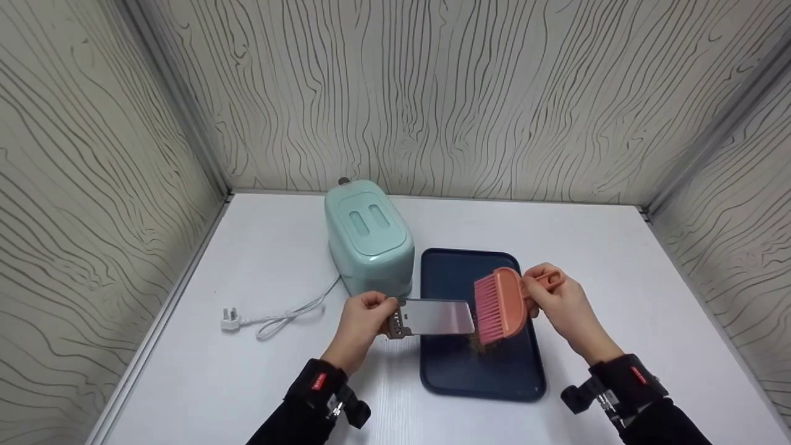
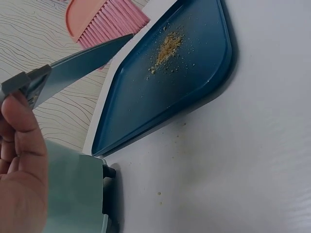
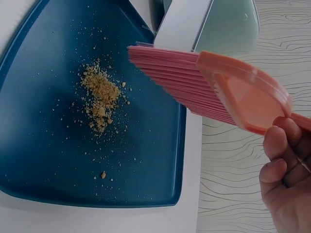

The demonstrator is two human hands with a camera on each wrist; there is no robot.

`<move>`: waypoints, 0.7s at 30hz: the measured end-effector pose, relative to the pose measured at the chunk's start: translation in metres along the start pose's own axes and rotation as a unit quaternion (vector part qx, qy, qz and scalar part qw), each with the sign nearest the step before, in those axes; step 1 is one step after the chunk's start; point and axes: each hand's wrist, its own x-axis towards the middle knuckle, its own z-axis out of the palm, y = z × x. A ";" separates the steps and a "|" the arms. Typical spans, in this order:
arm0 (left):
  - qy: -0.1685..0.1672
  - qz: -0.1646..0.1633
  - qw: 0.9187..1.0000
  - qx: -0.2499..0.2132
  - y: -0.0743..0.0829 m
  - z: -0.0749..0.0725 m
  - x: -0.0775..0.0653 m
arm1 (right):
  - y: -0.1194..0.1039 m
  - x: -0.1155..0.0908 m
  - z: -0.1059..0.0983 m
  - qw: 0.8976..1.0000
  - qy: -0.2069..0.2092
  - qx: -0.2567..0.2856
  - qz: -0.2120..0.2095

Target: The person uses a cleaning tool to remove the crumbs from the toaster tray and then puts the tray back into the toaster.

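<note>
My left hand (image 1: 361, 324) pinches one end of a flat metal crumb tray (image 1: 435, 316), thumb on top. It is held out above the left side of a dark blue tray (image 1: 482, 377). My right hand (image 1: 559, 303) grips the handle of an orange brush (image 1: 511, 303) with pink bristles (image 3: 180, 80). The bristles are at the crumb tray's free end; whether they touch it I cannot tell. Beneath them a small pile of brown crumbs (image 3: 101, 94) lies on the blue tray, with finer bits scattered around.
A mint-green toaster (image 1: 371, 241) stands behind my left hand, a lid over its top. Its tied white cord ends in a plug (image 1: 230, 319) to the left. A few crumbs (image 2: 159, 193) lie on the white table (image 1: 278, 247). Patterned panels (image 1: 408, 93) enclose the back and sides.
</note>
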 end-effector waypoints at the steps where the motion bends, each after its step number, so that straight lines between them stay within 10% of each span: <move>1: 0.000 0.000 1.000 -0.001 0.000 0.000 0.000 | 0.000 0.000 0.000 1.000 0.003 0.005 0.002; 21: 0.009 -0.002 1.000 0.000 -0.002 0.007 -0.001 | -0.044 -0.017 0.034 0.977 -0.025 0.209 -0.034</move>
